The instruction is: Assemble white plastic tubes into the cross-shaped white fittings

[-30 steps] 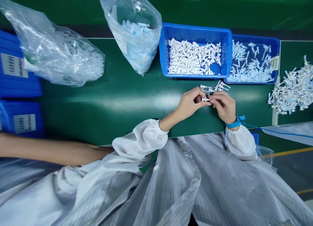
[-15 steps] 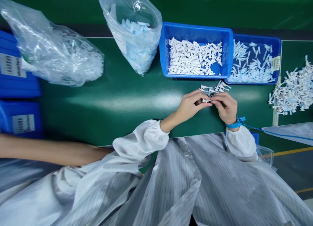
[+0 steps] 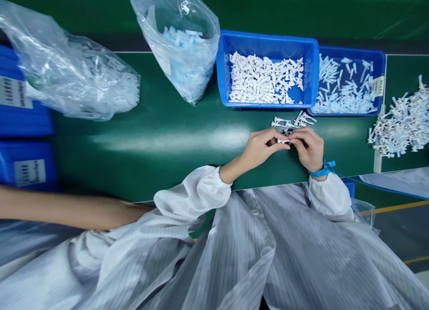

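Note:
My left hand (image 3: 266, 144) pinches a small white plastic part (image 3: 283, 141) between thumb and fingers. My right hand (image 3: 307, 145), with a blue strap (image 3: 323, 169) on its wrist, meets it fingertip to fingertip; its thumb and fingers are closed at the right end of that part. Whatever the right fingertips grip is mostly hidden. Just beyond my fingers, several loose white plastic pieces (image 3: 301, 119) lie on the green table (image 3: 161, 162).
Behind them stand a blue bin (image 3: 268, 105) of white parts and a blue bin (image 3: 348, 114) of pale blue-tipped pieces. A pile of joined pieces (image 3: 402, 127) lies right. Clear bags (image 3: 191, 64) (image 3: 94, 77) and blue boxes (image 3: 30, 122) are left. Another person's forearm (image 3: 67, 207) reaches in.
My hands stay together at nearly the same spot, with the white part still between the fingertips. The view has shifted very slightly.

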